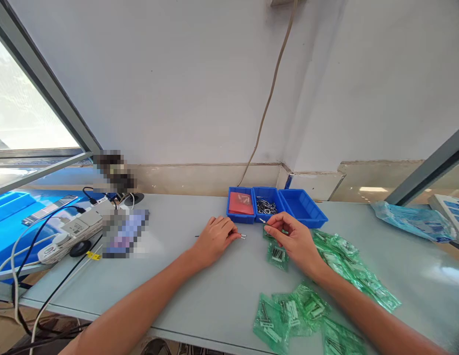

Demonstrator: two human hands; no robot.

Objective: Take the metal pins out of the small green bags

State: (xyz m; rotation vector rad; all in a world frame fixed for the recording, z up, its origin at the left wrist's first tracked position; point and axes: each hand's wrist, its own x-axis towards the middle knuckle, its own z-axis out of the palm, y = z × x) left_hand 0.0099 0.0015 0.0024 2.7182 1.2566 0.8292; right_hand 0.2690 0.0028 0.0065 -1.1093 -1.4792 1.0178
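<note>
My left hand (pixel 215 240) rests on the grey table with its fingers closed. Small metal pins (pixel 243 236) poke out at its thumb and fingertip; their exact kind is too small to tell. Another thin dark piece (pixel 197 236) shows at its other side. Between thumb and forefinger, my right hand (pixel 293 239) pinches a small whitish piece (pixel 263 221), just in front of the middle blue bin (pixel 280 201). That bin holds many loose metal pins (pixel 265 205). Under and beside my right hand lies a small green bag (pixel 277 255) with dark pins inside.
The left blue bin (pixel 229 206) holds red sheets (pixel 240 203); a third blue bin (pixel 303 207) stands right. Green bags (pixel 347 261) lie on the right, more green bags (pixel 271 320) at the front. A power strip (pixel 76 229) with cables is at left, blue plastic (pixel 414 222) far right.
</note>
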